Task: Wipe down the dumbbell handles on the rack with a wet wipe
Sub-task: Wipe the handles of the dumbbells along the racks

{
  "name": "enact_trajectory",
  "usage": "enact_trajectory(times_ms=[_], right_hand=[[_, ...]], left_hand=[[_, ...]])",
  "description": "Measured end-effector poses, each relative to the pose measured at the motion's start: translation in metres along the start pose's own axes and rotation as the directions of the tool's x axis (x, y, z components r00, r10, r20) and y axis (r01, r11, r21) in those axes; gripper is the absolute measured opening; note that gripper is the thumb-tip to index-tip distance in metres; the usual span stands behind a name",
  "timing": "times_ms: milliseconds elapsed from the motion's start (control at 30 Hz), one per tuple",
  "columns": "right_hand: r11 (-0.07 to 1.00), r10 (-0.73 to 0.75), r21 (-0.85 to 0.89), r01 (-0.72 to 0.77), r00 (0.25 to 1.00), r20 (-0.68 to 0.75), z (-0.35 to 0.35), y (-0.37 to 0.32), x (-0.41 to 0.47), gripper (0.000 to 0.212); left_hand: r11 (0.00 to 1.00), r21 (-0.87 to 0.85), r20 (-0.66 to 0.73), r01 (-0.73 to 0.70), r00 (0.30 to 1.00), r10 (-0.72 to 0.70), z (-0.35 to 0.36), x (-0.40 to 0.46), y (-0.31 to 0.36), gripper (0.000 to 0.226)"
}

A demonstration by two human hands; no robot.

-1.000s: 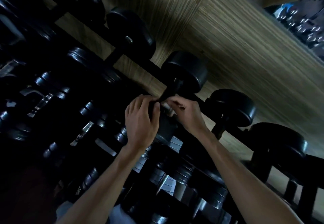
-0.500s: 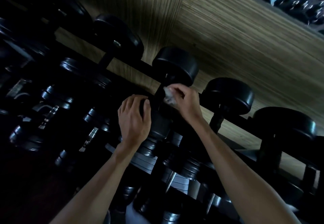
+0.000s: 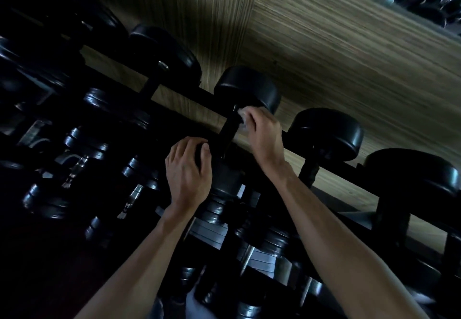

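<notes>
Head view, dim light, dumbbell rack [image 3: 331, 166] running diagonally from upper left to lower right against a wood-grain wall [image 3: 336, 51]. Right hand [image 3: 264, 131] is raised to the upper end of one black dumbbell handle [image 3: 228, 132]; its fingers are curled over a pale, crumpled wet wipe [image 3: 243, 116] and press it against the handle just below the far black head [image 3: 247, 89] of that dumbbell. Only a small part of the wipe shows, at the fingertips and just under them; the rest is hidden inside the grip. Left hand [image 3: 188, 171] sits lower and to the left of the right hand, fingers bent over the near, dark head of the same dumbbell [image 3: 225, 176], thumb lying toward the handle; it looks to be gripping that head, though the shadow hides the contact underneath. The two hands are apart, with the bare stretch of handle between them. To the right of the right hand, two more black dumbbell heads [image 3: 326, 134] rest on the rack's top rail, their handles sloping down toward the person. To the left of the left hand, several smaller dumbbells with chrome handles [image 3: 74, 171] lie on a lower tier, mostly in darkness. Below both forearms, further dark dumbbells with metallic collars [image 3: 264, 256] are visible, detail unclear.
</notes>
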State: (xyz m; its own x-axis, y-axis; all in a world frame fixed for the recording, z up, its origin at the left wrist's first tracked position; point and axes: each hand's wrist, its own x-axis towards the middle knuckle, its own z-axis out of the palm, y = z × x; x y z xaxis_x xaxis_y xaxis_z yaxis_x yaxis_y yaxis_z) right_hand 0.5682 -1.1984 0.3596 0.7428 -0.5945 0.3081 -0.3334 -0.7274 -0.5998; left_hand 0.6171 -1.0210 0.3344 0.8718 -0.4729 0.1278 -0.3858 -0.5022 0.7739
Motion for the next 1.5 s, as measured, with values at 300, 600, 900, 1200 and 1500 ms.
enact_trajectory(times_ms=[300,600,900,1200,1500], right_hand=[[0.99,-0.007,0.14,-0.027,0.972,0.234,0.01,-0.001,-0.016,0.02],[0.818,0.15,0.471,-0.332,0.912,0.382,-0.013,-0.016,-0.033,0.018],[0.73,0.152,0.575,-0.369,0.908,0.39,-0.048,-0.049,-0.036,0.027],[0.765,0.092,0.55,-0.335,0.902,0.421,-0.047,-0.1,-0.057,0.057],[0.813,0.201,0.489,-0.314,0.941,0.271,0.012,-0.216,-0.096,0.049]], left_hand=[[0.998,-0.011,-0.044,-0.057,0.997,0.057,0.003,0.001,-0.005,0.042],[1.0,-0.001,0.127,0.028,0.991,-0.028,-0.011,0.005,0.001,0.047],[0.924,-0.377,0.353,0.066,0.933,0.077,-0.042,0.036,0.035,0.017],[0.796,-0.577,0.321,0.184,0.947,0.013,-0.09,0.023,0.02,0.01],[0.791,-0.605,0.328,0.09,0.933,0.145,-0.193,0.015,-0.045,0.014]])
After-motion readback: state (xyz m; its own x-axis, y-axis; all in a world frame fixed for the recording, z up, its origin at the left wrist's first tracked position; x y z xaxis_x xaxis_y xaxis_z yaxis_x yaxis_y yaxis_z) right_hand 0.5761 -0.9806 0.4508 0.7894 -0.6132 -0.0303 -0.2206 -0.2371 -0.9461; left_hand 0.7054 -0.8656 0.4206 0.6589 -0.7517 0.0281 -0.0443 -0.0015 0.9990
